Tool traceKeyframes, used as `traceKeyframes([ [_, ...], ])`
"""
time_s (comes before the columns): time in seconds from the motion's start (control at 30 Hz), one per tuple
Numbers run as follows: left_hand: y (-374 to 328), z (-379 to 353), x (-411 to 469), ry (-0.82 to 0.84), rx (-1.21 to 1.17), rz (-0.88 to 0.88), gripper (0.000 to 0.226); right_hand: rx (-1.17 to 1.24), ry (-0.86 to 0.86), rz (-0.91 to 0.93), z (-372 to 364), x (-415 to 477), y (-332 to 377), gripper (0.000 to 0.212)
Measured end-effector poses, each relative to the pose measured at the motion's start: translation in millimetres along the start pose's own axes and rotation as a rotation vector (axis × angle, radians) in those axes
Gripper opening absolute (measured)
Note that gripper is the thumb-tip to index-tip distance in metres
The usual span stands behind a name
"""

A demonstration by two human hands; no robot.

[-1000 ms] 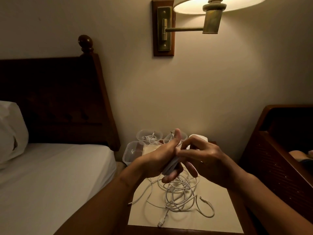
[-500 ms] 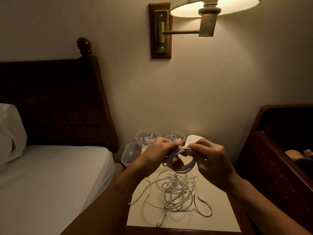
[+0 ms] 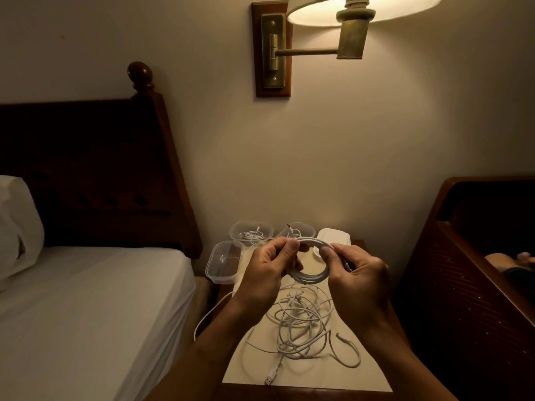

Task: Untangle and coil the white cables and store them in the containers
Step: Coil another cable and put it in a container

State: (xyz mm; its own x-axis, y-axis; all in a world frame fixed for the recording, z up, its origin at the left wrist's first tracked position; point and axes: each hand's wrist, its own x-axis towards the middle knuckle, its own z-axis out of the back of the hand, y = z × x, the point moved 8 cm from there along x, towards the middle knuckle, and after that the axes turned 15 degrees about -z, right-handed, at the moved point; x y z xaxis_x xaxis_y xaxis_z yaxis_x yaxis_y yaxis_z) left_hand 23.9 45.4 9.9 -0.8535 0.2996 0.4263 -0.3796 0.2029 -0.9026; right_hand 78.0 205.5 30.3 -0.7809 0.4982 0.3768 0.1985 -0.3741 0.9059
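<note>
A coiled white cable (image 3: 311, 275) forms a round loop held above the nightstand (image 3: 373, 369). My left hand (image 3: 267, 277) pinches its left side and my right hand (image 3: 357, 277) pinches its right side. Under the hands a tangle of white cables (image 3: 301, 331) lies on the white sheet, with a USB plug (image 3: 270, 379) near the front edge. At the back stand clear plastic containers: one (image 3: 251, 233) and another (image 3: 296, 230) each hold a coiled cable, a third (image 3: 224, 263) at the left looks empty, and a white lidded one (image 3: 333, 237) stands at the right.
A bed with a white sheet (image 3: 86, 314) and a dark wooden headboard (image 3: 86, 169) lies to the left. A second dark headboard (image 3: 477, 270) rises at the right. A wall lamp (image 3: 353, 30) hangs above. One cable strand (image 3: 207, 315) droops over the nightstand's left edge.
The bundle in my hands has opened into a round coil, held by both hands slightly higher and further back. The camera has tilted down a little.
</note>
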Motion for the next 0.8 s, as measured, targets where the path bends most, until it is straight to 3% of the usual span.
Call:
traceKeyframes([
  [0.2, -6, 1, 7, 0.193, 0.289, -0.045, 0.023, 0.027, 0.178, -0.068, -9, 3, -9, 0.013],
  [0.37, -10, 7, 13, 0.332, 0.365, 0.012, 0.026, -0.055, 0.158, 0.179, -3, -3, 8, 0.017],
  [0.5, -16, 2, 13, 0.356, 0.422, -0.021, 0.023, -0.092, 0.093, 0.249, 1, -4, 13, 0.020],
  [0.8, -25, -6, 9, 0.334, 0.793, -0.310, 0.017, -0.046, 0.077, 0.097, -4, -10, 7, 0.015],
])
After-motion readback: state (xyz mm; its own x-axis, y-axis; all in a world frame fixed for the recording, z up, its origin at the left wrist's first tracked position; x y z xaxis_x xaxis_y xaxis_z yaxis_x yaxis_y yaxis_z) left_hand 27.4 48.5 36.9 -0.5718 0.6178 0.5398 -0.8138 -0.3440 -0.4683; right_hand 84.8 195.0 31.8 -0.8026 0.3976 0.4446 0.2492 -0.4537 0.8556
